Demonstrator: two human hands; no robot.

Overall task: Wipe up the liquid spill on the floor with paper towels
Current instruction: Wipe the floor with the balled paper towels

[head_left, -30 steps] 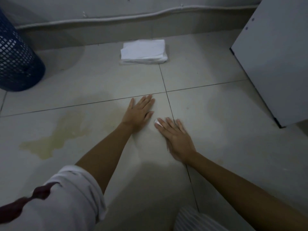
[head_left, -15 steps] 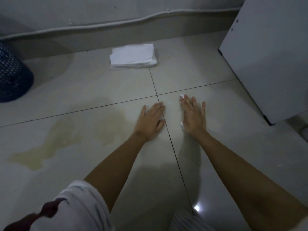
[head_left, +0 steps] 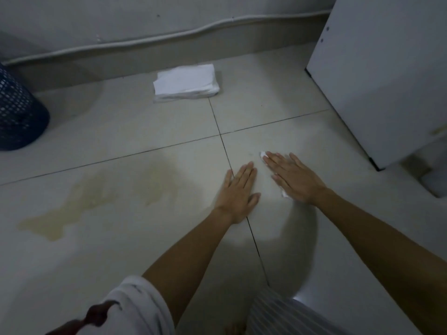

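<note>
The yellowish spill [head_left: 79,204] lies on the floor [head_left: 121,262], left of both hands. The right hand [head_left: 292,177] presses a paper towel [head_left: 263,154] flat, fingers straight and together; the left hand [head_left: 238,192] rests flat beside it. Wiping is under way on the right tile. Next, the towel likely must travel left onto the stain; spare towels [head_left: 186,82] lie near the wall.

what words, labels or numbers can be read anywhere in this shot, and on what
None: no readable text shows in this view.
The stack of paper towels is plain white, with no print.
The white cabinet panel bears only small dark dots, no label.
The dark blue basket shows only its mesh holes.
The paper towel under the right hand is mostly hidden; what shows is blank.
</note>
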